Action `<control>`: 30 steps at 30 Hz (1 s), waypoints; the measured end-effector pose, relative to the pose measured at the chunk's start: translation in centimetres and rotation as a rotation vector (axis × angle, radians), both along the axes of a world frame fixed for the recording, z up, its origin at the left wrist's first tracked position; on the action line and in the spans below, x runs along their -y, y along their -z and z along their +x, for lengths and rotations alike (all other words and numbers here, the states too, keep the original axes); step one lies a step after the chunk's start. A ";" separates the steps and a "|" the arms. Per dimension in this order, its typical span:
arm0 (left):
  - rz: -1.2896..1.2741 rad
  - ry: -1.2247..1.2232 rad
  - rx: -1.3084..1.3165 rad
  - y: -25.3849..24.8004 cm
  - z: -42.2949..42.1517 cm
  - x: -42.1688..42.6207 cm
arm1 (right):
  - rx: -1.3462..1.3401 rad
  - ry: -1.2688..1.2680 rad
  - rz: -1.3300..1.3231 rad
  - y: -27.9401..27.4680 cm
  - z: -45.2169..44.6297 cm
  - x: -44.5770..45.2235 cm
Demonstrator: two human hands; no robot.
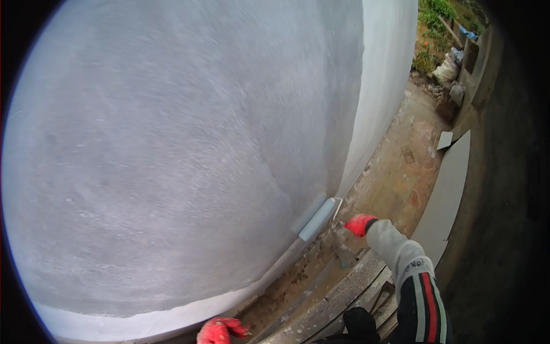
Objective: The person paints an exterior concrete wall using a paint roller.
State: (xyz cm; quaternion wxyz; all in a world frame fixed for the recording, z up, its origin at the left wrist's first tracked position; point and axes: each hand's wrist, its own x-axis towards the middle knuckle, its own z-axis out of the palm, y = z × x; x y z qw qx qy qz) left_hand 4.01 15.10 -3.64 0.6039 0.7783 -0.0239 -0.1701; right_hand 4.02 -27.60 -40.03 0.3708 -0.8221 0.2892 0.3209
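My right hand, in a red glove, is closed on a paint roller, its fingers wrapped around the handle. The roller's pale blue-grey sleeve lies against the lower part of a large grey wall, and its thin wire frame bends back toward the glove. At the bottom edge, my left hand, also red-gloved, is partly cut off by the frame. Its fingers are loosely curled with a gap between them, and nothing shows in it. A darker, wet-looking patch surrounds the roller.
White bands border the grey area on the right and along the bottom. Wooden planks lie below me. Beyond is dirty ground with a long pale panel, and sacks and plants farther off.
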 end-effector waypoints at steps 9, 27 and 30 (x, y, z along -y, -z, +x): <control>-0.031 0.331 0.218 -4.9 1.9 0.7 | 0.199 0.280 0.194 -27.0 -7.1 0.2; -0.279 0.499 0.373 -52.0 -0.1 9.2 | 0.718 0.591 0.504 -77.4 -11.3 -1.4; -0.335 0.518 0.441 -57.8 0.1 9.5 | 0.823 0.582 0.524 -84.5 -10.2 -1.1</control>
